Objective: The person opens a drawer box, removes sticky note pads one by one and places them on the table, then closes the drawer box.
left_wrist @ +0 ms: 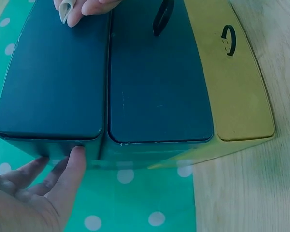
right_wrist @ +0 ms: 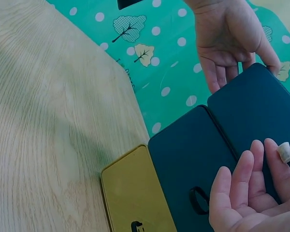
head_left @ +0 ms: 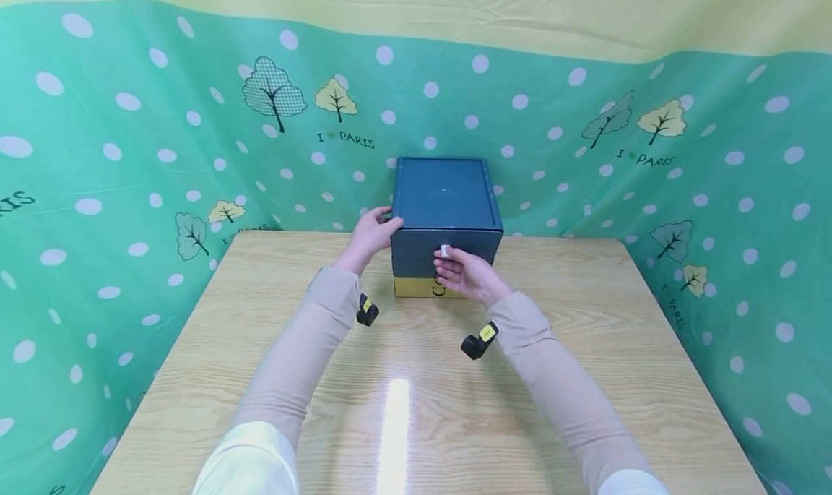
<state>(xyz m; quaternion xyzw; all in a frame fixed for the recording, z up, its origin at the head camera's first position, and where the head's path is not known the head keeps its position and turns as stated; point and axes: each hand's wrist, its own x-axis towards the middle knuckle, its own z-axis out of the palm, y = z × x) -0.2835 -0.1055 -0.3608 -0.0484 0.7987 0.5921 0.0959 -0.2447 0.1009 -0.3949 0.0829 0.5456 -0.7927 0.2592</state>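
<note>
A small drawer box stands at the far edge of the table, its dark blue top drawer above another dark blue drawer and a yellow one. My left hand steadies the box's left side near the top, fingers mostly straight and thumb by the front corner. At the top drawer's front, my right hand pinches a small white pull loop between thumb and index finger, the other fingers loosely spread. Black loops hang on the lower drawers. The drawer fronts look flush.
The light wooden table stretches in front of the box, with a bright light reflection down its middle. A green polka-dotted cloth hangs right behind the box and along both sides. Each wrist carries a small black camera.
</note>
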